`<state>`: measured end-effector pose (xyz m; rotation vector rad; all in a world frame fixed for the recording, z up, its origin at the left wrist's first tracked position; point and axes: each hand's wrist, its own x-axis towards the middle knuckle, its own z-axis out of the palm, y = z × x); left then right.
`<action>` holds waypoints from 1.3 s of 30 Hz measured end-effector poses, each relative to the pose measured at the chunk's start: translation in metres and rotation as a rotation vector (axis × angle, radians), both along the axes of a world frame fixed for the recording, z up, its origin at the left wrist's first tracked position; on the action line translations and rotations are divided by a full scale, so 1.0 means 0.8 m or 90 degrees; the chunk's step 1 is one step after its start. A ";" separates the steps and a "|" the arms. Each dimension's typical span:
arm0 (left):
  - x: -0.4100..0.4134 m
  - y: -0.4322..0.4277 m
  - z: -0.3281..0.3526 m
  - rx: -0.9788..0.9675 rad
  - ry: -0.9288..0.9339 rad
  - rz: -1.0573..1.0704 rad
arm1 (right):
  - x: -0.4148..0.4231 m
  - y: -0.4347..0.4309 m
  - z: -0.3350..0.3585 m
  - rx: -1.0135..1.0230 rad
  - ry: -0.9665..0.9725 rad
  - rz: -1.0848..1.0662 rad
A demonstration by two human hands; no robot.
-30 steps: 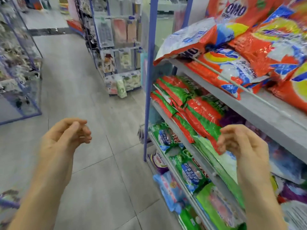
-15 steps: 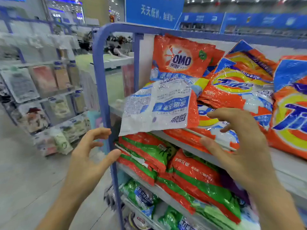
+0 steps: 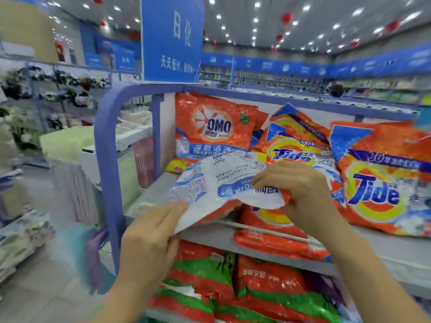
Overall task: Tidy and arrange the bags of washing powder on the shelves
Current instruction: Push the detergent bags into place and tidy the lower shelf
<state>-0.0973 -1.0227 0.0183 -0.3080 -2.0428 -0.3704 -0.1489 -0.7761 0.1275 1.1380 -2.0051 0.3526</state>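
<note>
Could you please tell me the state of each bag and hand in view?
White-backed bag: overhanging the shelf edge, held by both hands.
Left hand: holds its lower corner.
Right hand: pinches its right end.
Upright OMO bag: leaning back.
Tide bag: leaning back.
Red-green bags: lying stacked below.

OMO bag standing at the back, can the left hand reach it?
Probably not yet: the left hand is busy holding the flopped white bag, which lies across the front of the OMO bag.
</note>
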 end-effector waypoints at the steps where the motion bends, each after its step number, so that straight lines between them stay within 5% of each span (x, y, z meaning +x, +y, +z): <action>1: -0.006 -0.004 0.019 -0.001 0.010 0.010 | -0.006 -0.003 0.008 -0.037 -0.013 -0.012; 11: -0.118 -0.046 0.216 -0.068 -0.050 0.115 | -0.102 -0.053 0.117 -0.325 -0.248 -0.096; 24: -0.204 -0.031 0.254 -0.116 -0.013 0.364 | -0.177 -0.086 0.122 -0.514 -0.446 0.004; 28: -0.225 -0.021 0.226 -0.176 0.005 0.338 | -0.199 -0.080 0.093 -0.431 -0.474 -0.069; 34: -0.220 -0.008 0.128 -0.162 0.120 0.108 | -0.222 -0.063 0.081 -0.402 -0.515 -0.104; 39: -0.206 -0.003 0.109 -0.216 -0.180 0.020 | -0.232 -0.066 0.078 -0.438 -0.556 -0.089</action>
